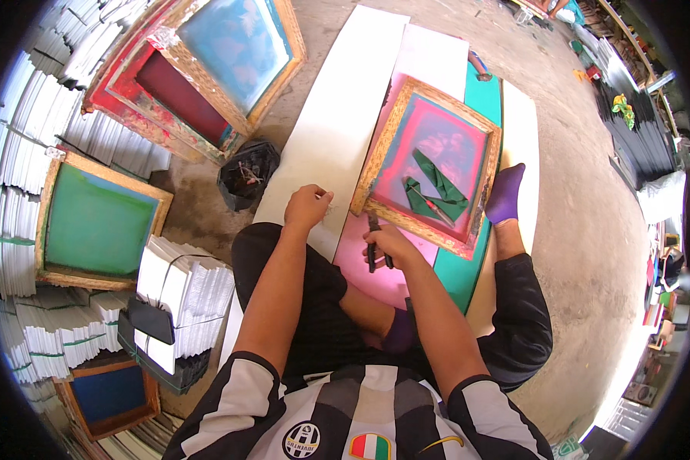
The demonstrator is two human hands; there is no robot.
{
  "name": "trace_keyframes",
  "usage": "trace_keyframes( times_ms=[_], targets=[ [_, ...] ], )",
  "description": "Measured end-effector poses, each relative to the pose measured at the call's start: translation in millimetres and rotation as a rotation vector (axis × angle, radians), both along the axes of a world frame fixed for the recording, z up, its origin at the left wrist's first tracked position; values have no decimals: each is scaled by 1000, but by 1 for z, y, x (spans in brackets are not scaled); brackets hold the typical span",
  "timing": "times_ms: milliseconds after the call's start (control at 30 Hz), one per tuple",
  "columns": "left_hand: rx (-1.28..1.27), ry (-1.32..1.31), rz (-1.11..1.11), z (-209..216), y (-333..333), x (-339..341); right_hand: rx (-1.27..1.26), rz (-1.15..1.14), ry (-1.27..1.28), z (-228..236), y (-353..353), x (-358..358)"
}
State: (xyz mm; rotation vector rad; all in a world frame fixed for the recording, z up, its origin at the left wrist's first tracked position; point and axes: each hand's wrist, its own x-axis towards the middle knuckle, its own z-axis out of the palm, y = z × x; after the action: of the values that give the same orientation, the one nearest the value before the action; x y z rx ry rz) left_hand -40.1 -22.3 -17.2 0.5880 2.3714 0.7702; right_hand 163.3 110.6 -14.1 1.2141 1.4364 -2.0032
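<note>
Black hand pliers (372, 228) are in the person's right hand (391, 244), below the lower-left corner of a rectangular wooden frame (383, 142) with pink and blue-grey mesh. The right fingers are bent around the pliers; the two handles stand a little apart below the hand, and the head points up toward the frame's lower rail. Whether the pliers' tip touches the wood or grips anything cannot be told.

The frame lies just ahead of the right hand, turned slightly askew across a long pink board (359, 262) and a long teal-green board (461, 277). On its mesh rest a folded dark green cloth (446, 182) and a slim red-handled tool (437, 211), both ahead and to the right of the right hand.

The left hand (307, 207) is to the left of the frame and apart from it, over a long white board (333, 115). Its fingers are curled, thumb and forefinger near each other; whether something small sits between them cannot be told.

A purple-socked foot (506, 192) is beside the frame's right rail. Farther left are a black plastic bag (249, 172), a wooden frame with green mesh (96, 226) and a bound stack of white sheets (188, 287).
</note>
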Motion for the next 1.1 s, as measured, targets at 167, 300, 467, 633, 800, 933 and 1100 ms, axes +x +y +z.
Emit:
trace_keyframes(
  times_ms=[167,300,467,633,800,933,1100],
  targets=[
    [-31,13,-79,-4,10,12,71,-51,-108,-6,20,35],
    [-67,29,-122,-9,14,17,93,-95,-116,-2,25,39],
    [-16,40,-145,-6,15,21,107,-82,-158,-1,29,32],
    [-26,35,-147,-2,16,22,105,-129,-159,-12,28,29],
    [-26,59,-163,-4,20,23,182,-217,-184,-19,17,27],
    [-38,60,-176,0,24,24,357,-224,-153,-28,6,27],
    [-35,43,-183,1,27,25,425,-223,-192,-20,-2,23]
  ],
)
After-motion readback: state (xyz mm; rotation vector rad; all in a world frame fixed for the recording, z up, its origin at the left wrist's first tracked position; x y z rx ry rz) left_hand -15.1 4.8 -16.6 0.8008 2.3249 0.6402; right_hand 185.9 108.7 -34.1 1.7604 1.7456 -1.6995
